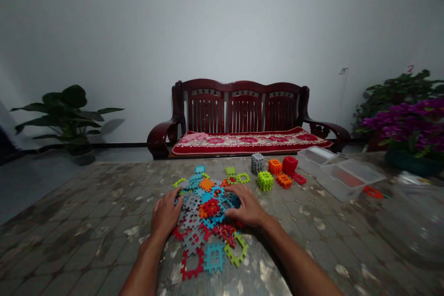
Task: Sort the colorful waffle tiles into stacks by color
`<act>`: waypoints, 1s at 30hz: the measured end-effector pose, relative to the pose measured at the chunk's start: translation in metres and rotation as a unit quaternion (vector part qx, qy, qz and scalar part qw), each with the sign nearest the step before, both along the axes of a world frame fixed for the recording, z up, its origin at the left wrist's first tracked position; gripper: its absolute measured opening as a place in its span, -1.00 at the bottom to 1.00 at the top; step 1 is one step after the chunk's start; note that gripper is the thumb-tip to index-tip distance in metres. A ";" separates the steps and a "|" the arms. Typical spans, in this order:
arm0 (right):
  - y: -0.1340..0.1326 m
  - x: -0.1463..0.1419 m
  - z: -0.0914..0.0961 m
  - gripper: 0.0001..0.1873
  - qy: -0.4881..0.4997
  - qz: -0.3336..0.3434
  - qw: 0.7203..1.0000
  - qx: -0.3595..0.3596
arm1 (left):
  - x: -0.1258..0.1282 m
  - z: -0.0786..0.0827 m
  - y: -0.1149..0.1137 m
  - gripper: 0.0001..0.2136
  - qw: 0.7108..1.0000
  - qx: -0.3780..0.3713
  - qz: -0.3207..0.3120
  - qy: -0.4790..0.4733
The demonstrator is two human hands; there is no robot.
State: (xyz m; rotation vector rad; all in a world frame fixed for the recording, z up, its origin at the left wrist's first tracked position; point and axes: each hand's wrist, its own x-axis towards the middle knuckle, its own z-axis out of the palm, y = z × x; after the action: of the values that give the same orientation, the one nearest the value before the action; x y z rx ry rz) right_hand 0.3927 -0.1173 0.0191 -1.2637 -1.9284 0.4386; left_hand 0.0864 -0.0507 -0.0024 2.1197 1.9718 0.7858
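Interlocking plastic tiles (pixel 210 208) lie mostly loose in a heap on our mottled tabletop (pixel 86 222). Far behind the heap stands a dark wooden bench (pixel 243 111); to the heap's right sits a clear plastic box (pixel 347 180). Nearer, behind and right of the heap, some tiles already form small blocks (pixel 265 180). Our left hand (pixel 165 212) and right hand (pixel 244 204) rest apart on the heap, spread, clamping nothing.
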 end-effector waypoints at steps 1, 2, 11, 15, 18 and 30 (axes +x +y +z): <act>-0.004 -0.004 0.000 -0.17 -0.016 0.033 0.999 -0.009 | 0.000 0.000 0.000 -0.57 1.000 0.000 -0.001 -0.001; -0.007 -0.008 0.000 -0.07 -0.032 0.062 0.997 -0.014 | 0.000 0.000 0.000 -0.57 1.000 -0.001 -0.002 -0.001; -0.007 -0.007 -0.004 -0.58 -0.040 -0.001 0.999 0.002 | 0.003 0.008 -0.005 -0.57 1.000 -0.012 -0.004 -0.004; 0.002 0.003 -0.012 -0.60 0.048 -0.076 0.996 0.004 | 0.008 0.019 -0.012 -0.54 1.000 -0.011 -0.004 0.013; 0.009 0.012 -0.020 -0.55 0.094 -0.139 0.986 0.004 | 0.020 0.032 -0.021 -0.53 0.999 0.014 -0.029 0.038; 0.016 0.032 -0.029 -0.33 0.087 -0.145 0.985 -0.025 | 0.097 0.045 -0.118 0.01 0.883 -0.087 -0.433 0.155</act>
State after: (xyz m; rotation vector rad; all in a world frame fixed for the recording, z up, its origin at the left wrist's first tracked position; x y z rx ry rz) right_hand 0.4243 -0.1009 -0.0104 -1.4626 -1.5665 0.4333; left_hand 0.1831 -0.1683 0.0424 2.7270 0.8907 0.0976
